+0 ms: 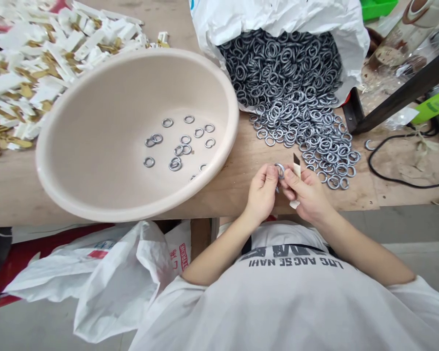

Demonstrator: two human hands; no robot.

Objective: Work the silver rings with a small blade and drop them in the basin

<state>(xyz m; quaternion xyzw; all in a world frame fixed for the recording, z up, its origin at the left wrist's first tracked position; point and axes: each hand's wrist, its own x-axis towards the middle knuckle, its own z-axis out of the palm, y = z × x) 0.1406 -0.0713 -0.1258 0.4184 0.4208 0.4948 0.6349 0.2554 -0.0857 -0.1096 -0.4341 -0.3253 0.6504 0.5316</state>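
Just below the middle of the frame, the left hand (pixel 261 190) pinches a metal ring (pixel 280 170) in its grip, raised off the tabletop (pixel 245 165) where both thumbs can meet it. The right hand (pixel 309 192) has its grip closed around a white strip (pixel 296 170) (dark at the tip), pressed against the ring. The white bag (pixel 241 19) lies tipped at upper right, likely so its loose rings (pixel 307 126) spill within reach. The beige basin (pixel 95 146) at left holds a few.
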